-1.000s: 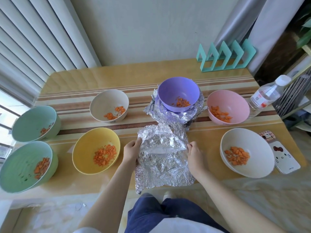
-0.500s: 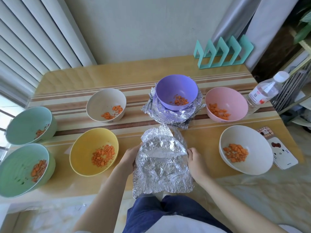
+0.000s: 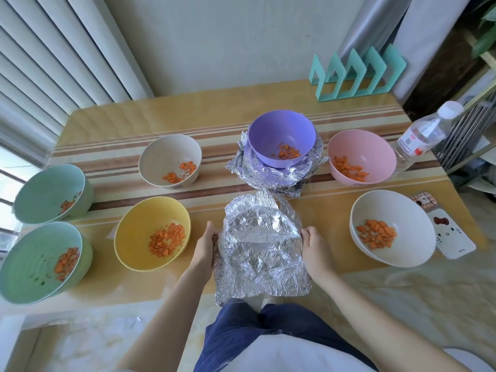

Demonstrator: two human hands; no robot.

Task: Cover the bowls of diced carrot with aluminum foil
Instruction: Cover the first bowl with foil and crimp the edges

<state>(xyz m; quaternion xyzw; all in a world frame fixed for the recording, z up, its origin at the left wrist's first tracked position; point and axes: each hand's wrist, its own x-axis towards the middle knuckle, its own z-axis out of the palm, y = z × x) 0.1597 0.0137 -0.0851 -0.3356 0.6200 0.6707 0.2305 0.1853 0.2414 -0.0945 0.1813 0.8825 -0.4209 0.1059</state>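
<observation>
Bowls (image 3: pixel 139 224): seven uncovered, one foil-covered (image 3: pixel 259 245); left grip (image 3: pixel 205 247), right grip (image 3: pixel 312 247) holding.

The changes are small. The left hand (image 3: pixel 205 247) now sits a little nearer the person on the left side of the foil (image 3: pixel 257 253). A second ago its fingers reached up toward the far-left curve, and now they curl round the crumpled side. The right hand (image 3: pixel 312 247) has likewise slid slightly back along the right side, its fingertips hooked on the foil's edge. The view has tipped down a touch, so everything beyond the hands sits higher in the picture.
</observation>
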